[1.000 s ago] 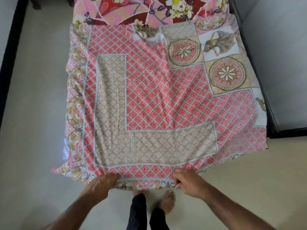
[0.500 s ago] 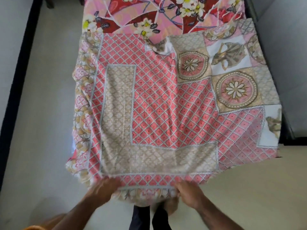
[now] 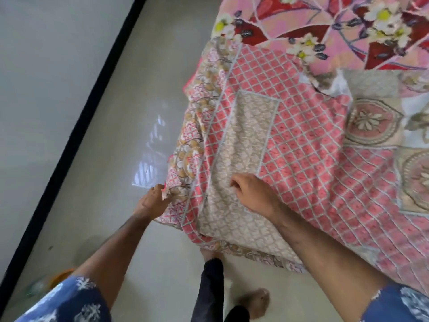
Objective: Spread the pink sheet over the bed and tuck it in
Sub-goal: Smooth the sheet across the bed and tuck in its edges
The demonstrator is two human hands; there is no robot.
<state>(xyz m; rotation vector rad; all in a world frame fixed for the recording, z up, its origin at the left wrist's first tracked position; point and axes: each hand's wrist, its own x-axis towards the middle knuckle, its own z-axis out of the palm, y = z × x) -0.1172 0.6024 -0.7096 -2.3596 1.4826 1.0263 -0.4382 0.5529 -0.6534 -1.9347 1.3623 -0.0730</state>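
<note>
The pink sheet, with a lattice print, beige panels and round flower medallions, covers the foot end of the bed and hangs over its near corner. My left hand pinches the sheet's hanging left border at the corner. My right hand sits on top of the beige panel near the corner, fingers curled into the cloth. Beyond the sheet's far edge the red and pink flowered bed cover shows. The mattress edge under the sheet is hidden.
Glossy pale floor lies left of the bed, bounded by a black skirting strip along a white wall. My bare feet and dark trouser legs stand at the bed's foot. Something orange sits low left, partly hidden.
The view has swung toward the bed's left corner. Both hands left the sheet's foot edge: the left now holds the side border, the right has gone up onto the top of the sheet.
</note>
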